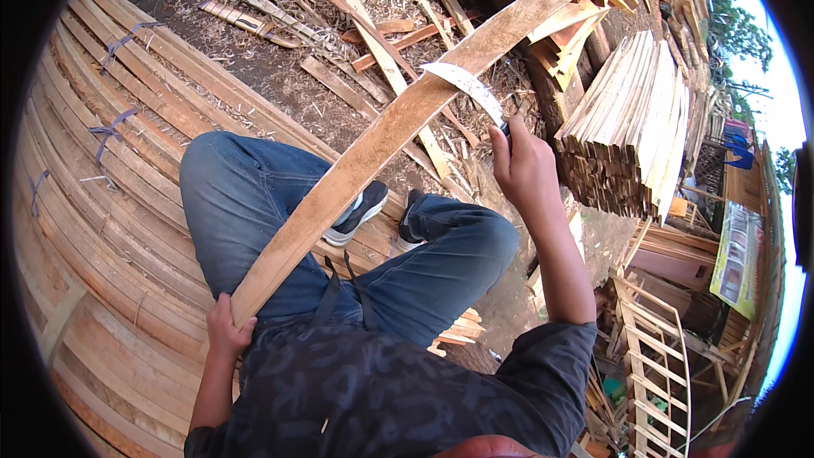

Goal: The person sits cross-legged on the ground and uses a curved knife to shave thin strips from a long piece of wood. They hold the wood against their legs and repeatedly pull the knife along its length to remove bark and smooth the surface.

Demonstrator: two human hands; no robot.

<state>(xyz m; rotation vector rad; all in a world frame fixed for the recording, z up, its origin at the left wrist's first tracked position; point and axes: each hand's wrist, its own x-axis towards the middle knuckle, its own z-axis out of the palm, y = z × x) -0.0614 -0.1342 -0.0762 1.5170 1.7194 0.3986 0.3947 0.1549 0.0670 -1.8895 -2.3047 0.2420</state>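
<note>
A long, rough wooden plank (365, 161) slants from my lap up to the far right, passing over my legs. At its near end my left hand (227, 331) is closed around the wood by the left thigh. My right hand (526, 168) is closed on the dark handle of a curved knife (476, 90), off the plank's right side. Its pale, speckled blade lies across the plank's upper part; whether the edge touches the wood, I cannot tell. Most of the handle is hidden in my fingers.
Bundled long boards (127, 178) lie under and left of my legs. Loose wood strips (373, 30) and shavings litter the ground ahead. A stack of cut slats (627, 127) stands right of my right hand. A wooden ladder-like frame (657, 365) is at lower right.
</note>
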